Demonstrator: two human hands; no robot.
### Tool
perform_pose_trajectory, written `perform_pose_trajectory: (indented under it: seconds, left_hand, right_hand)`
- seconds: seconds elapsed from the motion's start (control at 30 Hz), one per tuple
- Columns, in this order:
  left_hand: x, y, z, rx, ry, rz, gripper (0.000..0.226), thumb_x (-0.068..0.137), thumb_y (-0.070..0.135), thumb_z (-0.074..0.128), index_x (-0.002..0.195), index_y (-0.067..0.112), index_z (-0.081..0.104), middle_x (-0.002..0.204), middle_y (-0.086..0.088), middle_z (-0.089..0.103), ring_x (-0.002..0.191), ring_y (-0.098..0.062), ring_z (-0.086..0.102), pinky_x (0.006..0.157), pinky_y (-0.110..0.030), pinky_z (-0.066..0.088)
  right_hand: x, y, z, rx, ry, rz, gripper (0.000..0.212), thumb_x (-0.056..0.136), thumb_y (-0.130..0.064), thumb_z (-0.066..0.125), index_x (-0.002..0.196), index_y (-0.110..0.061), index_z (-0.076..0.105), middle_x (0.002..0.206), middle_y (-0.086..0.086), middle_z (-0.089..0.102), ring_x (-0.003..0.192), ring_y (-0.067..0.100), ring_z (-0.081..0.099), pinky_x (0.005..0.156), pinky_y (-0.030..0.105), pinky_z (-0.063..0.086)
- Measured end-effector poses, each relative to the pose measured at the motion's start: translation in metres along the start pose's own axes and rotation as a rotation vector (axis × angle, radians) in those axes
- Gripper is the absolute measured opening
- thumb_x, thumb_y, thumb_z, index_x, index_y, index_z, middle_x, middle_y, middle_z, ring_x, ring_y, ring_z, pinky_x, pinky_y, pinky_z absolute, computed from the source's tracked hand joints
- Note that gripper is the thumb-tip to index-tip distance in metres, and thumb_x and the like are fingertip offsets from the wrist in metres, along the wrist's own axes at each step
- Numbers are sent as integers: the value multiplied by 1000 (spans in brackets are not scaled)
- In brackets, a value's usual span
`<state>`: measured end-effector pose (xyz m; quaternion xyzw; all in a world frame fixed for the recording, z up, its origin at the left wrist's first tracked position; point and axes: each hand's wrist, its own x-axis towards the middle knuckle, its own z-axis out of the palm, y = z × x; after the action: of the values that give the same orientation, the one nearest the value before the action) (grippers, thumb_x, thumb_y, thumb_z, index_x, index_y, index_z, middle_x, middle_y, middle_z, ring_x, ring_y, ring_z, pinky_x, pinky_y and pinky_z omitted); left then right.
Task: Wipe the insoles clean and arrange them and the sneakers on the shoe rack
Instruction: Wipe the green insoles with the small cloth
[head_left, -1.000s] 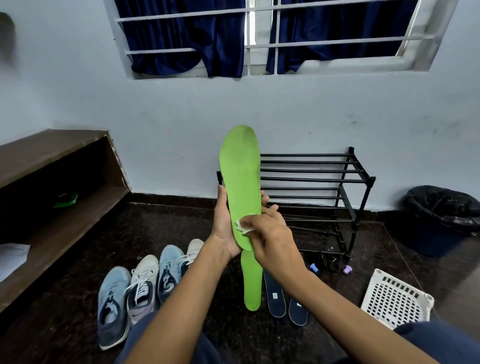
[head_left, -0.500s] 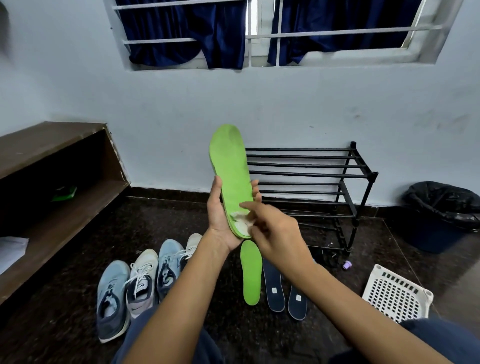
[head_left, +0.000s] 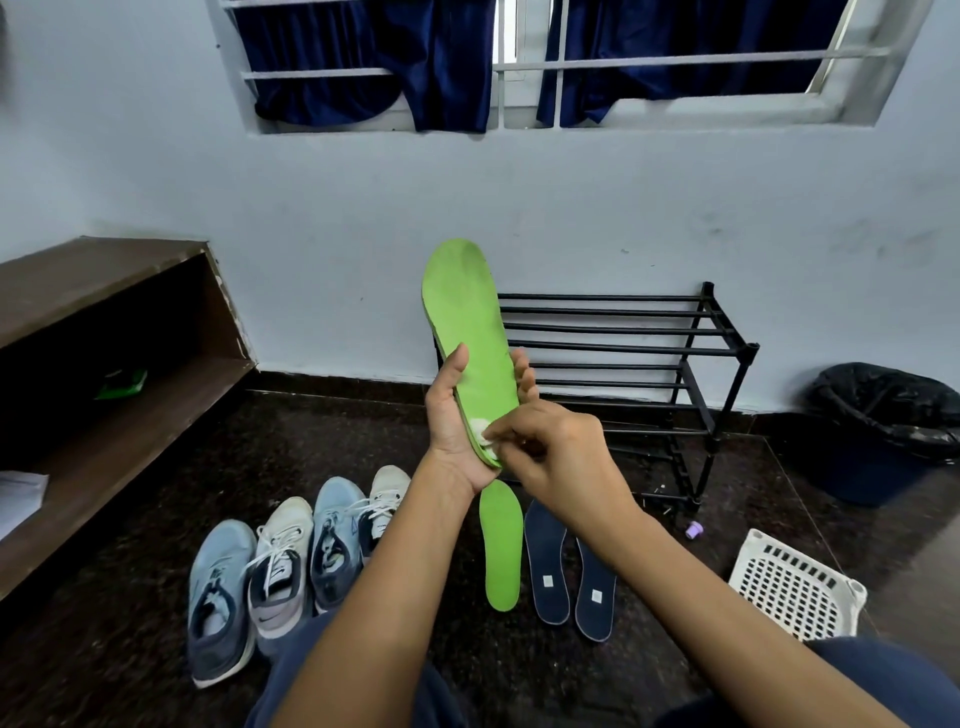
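My left hand (head_left: 453, 415) grips a green insole (head_left: 467, 317) by its heel and holds it upright in front of me. My right hand (head_left: 558, 457) pinches a small white wipe (head_left: 480, 432) against the insole's lower end. A second green insole (head_left: 501, 545) lies on the dark floor below, with two navy insoles (head_left: 569, 566) beside it on the right. Several sneakers (head_left: 291, 566), light blue and white, stand in a row on the floor at the left. The black metal shoe rack (head_left: 691, 358) stands against the wall behind my hands, with nothing on its visible bars.
A brown wooden shelf unit (head_left: 104, 364) runs along the left wall. A white perforated basket (head_left: 795, 592) lies on the floor at the right, near a dark bin (head_left: 883, 431) lined with a black bag. A small purple cap (head_left: 693, 530) sits by the rack's foot.
The wipe in my right hand has moved down the insole toward its heel. The held insole has tilted a little to the left and the view has dipped.
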<state>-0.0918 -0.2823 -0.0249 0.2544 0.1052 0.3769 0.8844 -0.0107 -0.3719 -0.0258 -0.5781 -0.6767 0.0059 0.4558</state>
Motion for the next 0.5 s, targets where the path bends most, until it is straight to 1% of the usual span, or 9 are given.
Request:
perform_pose_trajectory:
  seconds: [0.07,0.17,0.23,0.3,0.37,0.43,0.5]
  left_hand:
    - [0,4,0,-22,13,25,51,81,46,54,93,-1,71,92,-9,65,72,-19,64,68,-26,55]
    - [1,6,-1,-34,16,38,52,80,46,55,91,-1,74,94,-9,66,73,-19,65,67,-27,55]
    - [1,4,0,-27,20,20,51,79,47,55,97,1,70,94,-9,65,74,-19,64,68,-27,54]
    - [1,-2,1,2,18,-27,50,79,48,56,101,3,65,92,-7,64,75,-18,63,70,-27,52]
    - [0,-9,3,30,36,-96,51,77,48,57,101,4,66,92,-6,64,76,-17,64,71,-28,53]
    - [0,-14,3,37,72,-141,49,75,47,60,96,4,71,93,-6,65,79,-17,64,71,-27,53]
    - [1,-14,3,35,89,-138,52,73,47,61,101,4,68,95,-6,64,80,-17,64,73,-27,52]
  right_hand:
    - [3,-2,-4,62,-57,33,18,78,-4,67,89,-14,75,90,-3,71,87,3,61,80,3,40]
    - [8,-3,-13,94,-175,55,25,80,1,62,95,-15,75,97,-4,71,93,2,61,87,8,43]
    - [12,0,-20,93,-237,49,24,80,-1,65,96,-17,76,95,-5,71,90,2,63,85,10,45]
    - [14,3,-26,76,-276,62,20,78,-6,72,95,-18,76,87,-10,70,80,-5,62,77,6,43]
    - [14,5,-27,46,-269,68,19,75,-7,76,92,-15,76,79,-11,69,71,-12,59,72,3,41]
    - [11,5,-24,33,-212,56,18,71,-5,78,88,-13,75,78,-4,72,74,-5,61,71,3,42]
    - [9,7,-19,31,-141,50,18,70,-5,78,86,-12,75,80,-2,71,81,3,60,73,3,41]
